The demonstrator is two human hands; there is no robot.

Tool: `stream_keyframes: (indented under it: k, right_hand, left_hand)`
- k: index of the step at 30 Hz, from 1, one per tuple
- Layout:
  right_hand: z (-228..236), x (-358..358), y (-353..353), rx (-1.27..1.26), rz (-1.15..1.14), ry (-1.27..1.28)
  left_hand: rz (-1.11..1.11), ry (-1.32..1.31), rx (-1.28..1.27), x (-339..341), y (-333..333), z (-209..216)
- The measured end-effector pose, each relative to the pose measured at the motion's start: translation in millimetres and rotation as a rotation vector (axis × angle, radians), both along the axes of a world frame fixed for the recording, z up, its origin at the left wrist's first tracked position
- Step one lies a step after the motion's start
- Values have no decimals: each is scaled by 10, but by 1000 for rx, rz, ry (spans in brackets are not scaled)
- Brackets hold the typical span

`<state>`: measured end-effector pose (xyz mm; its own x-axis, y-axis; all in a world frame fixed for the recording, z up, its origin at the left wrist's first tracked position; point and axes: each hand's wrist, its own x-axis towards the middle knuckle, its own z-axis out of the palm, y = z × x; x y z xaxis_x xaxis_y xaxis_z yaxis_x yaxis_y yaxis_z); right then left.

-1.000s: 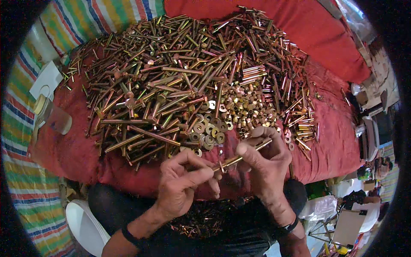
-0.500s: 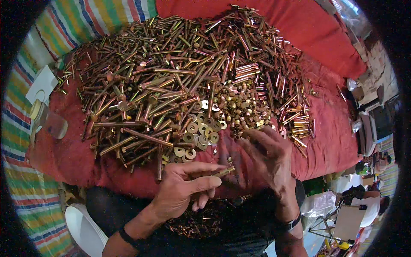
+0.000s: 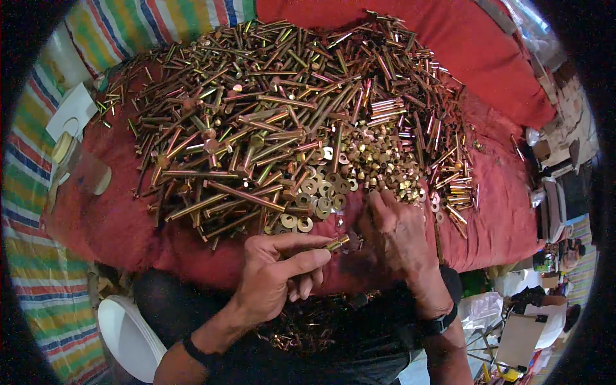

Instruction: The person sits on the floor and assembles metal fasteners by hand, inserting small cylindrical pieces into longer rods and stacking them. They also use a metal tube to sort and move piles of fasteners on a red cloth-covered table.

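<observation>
My left hand (image 3: 273, 273) pinches a short brass-coloured bolt (image 3: 337, 243) between thumb and forefinger, its end pointing right. The other fingers of that hand are curled. My right hand (image 3: 405, 236) is at the near edge of a heap of small brass-coloured nuts or sleeves (image 3: 378, 157). Its fingers are bent together, and whatever their tips hold is hidden. Left of that heap lie flat metal washers (image 3: 324, 204), partly overlapping. Long brass-coloured bolts (image 3: 247, 202) are piled beyond and to the left of the washers.
Everything is heaped on a red cloth-covered surface (image 3: 192, 256). A clear jar (image 3: 90, 168) and a white card (image 3: 70, 109) are at the left. Shorter bolts (image 3: 459, 190) lie to the right. More metal parts show below, between my arms. A white plastic seat (image 3: 125, 330) stands lower left.
My right hand has closed its fingers at the near edge of the small-parts heap. The left hand still pinches the bolt. The whole view has shifted slightly.
</observation>
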<state>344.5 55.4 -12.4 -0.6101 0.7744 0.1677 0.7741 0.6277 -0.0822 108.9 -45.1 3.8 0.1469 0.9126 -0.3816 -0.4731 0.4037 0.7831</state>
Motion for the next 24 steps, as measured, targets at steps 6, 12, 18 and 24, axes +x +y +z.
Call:
stream_keyframes:
  k: [6,12,18,24]
  right_hand:
    - [72,-87,-58,-102,66,244]
    - [347,-74,-218,-892,-112,933]
    - [401,-108,-325,-1075,-70,1180]
    - [457,-65,-354,-802,31,921]
  left_hand:
    - [21,21,1,4,8,-23]
    - [21,22,-2,-9,22,-23]
    - [-15,-21,-34,-46,40,-19]
    - [-72,-98,-83,-118,33,-25]
